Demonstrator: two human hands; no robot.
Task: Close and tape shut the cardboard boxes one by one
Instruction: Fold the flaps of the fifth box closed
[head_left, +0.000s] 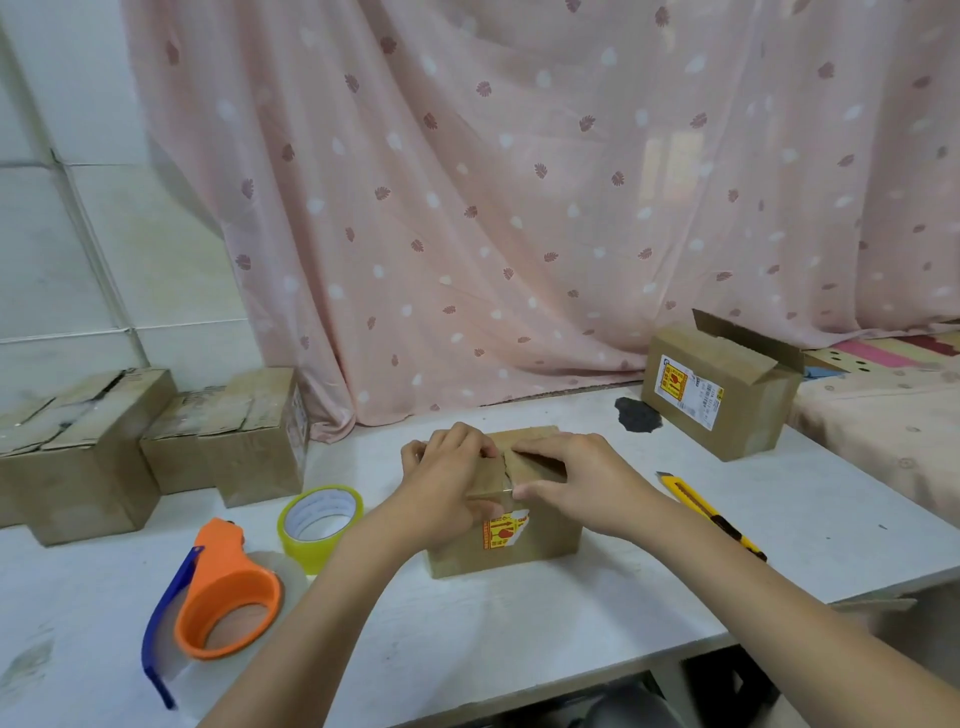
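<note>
A small cardboard box (540, 535) with a torn red-and-yellow sticker stands in the middle of the white table (519, 634). Its top flaps are folded down and meet at a ragged seam. My left hand (447, 467) rests on the left flap, fingers reaching to the seam. My right hand (582, 478) presses the right flap, its thumb at the front edge where a bit of clear tape shows. An orange tape dispenser (228, 597) with a clear roll lies at the front left. A yellow-edged tape roll (319, 519) stands beside it.
Two closed boxes (78, 457) (249, 436) sit at the left against the wall. A box with raised flaps (717, 410) stands at the back right near a dark stain. A yellow utility knife (711, 514) lies right of my hands. A pink curtain hangs behind.
</note>
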